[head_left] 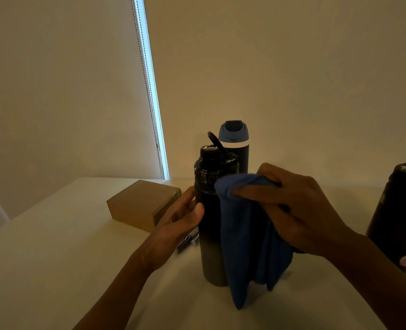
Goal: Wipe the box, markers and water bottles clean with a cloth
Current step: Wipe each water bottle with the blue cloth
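A closed brown cardboard box (140,206) lies at the left on the pale surface (54,270), well behind the work. Just right of it the left hand (180,225) braces the tall black metal water bottle (209,246). Its fingers (185,198) lie nearly straight along the bottle's left side, and the thumb rests on the front wall, so it steadies the bottle without wrapping it. Under that wrist a few markers (187,241) show, blurred and half hidden.

The bottle stands upright near the middle, with its cap strap sticking up. A blue microfibre cloth (247,246) drapes down its right side to the surface. The right hand (304,210) grips the bunched top of the cloth, fingers curled round it and thumb pressing it against the bottle's shoulder.

The step appears to be wiping this bottle's body. To do it well, the left hand should take a firmer hold low on the body so the tall bottle cannot tip. The cloth should travel in long strokes from shoulder to base, with the bottle turned between passes. The ridged neck and cap need a fingertip through the cloth.

A dark bottle with a blue flip lid (234,136) stands close behind, and a dark stickered bottle (397,210) waits at the right edge. Strokes should stay short of both.
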Motion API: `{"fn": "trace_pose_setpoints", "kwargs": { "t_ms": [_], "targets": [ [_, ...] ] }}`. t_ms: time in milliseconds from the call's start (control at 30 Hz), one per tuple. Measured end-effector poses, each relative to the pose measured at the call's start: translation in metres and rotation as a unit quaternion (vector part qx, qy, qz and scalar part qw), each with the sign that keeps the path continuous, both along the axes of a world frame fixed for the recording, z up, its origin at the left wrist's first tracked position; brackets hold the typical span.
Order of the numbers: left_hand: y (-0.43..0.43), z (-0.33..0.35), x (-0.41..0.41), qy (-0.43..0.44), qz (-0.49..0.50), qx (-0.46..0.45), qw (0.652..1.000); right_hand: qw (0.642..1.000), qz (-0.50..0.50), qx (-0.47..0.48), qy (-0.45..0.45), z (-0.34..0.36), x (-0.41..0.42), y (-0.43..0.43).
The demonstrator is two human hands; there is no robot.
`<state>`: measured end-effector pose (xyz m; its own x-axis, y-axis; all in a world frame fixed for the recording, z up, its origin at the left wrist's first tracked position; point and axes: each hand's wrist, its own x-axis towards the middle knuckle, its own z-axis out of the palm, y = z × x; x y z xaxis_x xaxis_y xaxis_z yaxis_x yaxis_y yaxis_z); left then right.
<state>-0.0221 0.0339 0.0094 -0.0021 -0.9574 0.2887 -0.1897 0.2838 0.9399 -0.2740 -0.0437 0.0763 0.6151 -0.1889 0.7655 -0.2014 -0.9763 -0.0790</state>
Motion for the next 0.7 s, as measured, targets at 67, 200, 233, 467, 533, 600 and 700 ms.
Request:
{"fn": "trace_pose_setpoints", "kwargs": {
  "t_ms": [67, 200, 233, 467, 533, 600, 700],
  "targets": [
    [0.002, 0.005, -0.002, 0.001, -0.008, -0.003, 1.000, 0.996, -0.036, -0.083, 0.015, -0.006, -0.005, -0.005],
    [0.002, 0.008, -0.006, -0.006, -0.021, -0.016, 1.000, 0.987, -0.099, -0.118, -0.045, -0.011, 0.004, -0.015],
    [0.002, 0.009, -0.006, 0.002, -0.021, -0.020, 1.000, 0.988, -0.093, -0.112, -0.052, -0.013, 0.006, -0.017],
    [0.003, 0.009, -0.009, 0.013, -0.019, -0.026, 0.999, 0.996, -0.031, -0.070, -0.053, -0.013, 0.002, -0.018],
    [0.003, 0.009, -0.009, 0.015, -0.018, -0.023, 0.999, 0.996, -0.025, -0.020, -0.077, -0.008, 0.009, -0.016],
    [0.003, 0.010, -0.010, 0.013, -0.015, -0.025, 0.999, 0.995, 0.001, 0.037, -0.093, -0.006, 0.015, -0.013],
    [0.002, 0.009, -0.009, 0.013, -0.014, -0.025, 0.999, 0.982, 0.084, 0.140, -0.091, -0.003, 0.013, -0.010]
  ]
}}
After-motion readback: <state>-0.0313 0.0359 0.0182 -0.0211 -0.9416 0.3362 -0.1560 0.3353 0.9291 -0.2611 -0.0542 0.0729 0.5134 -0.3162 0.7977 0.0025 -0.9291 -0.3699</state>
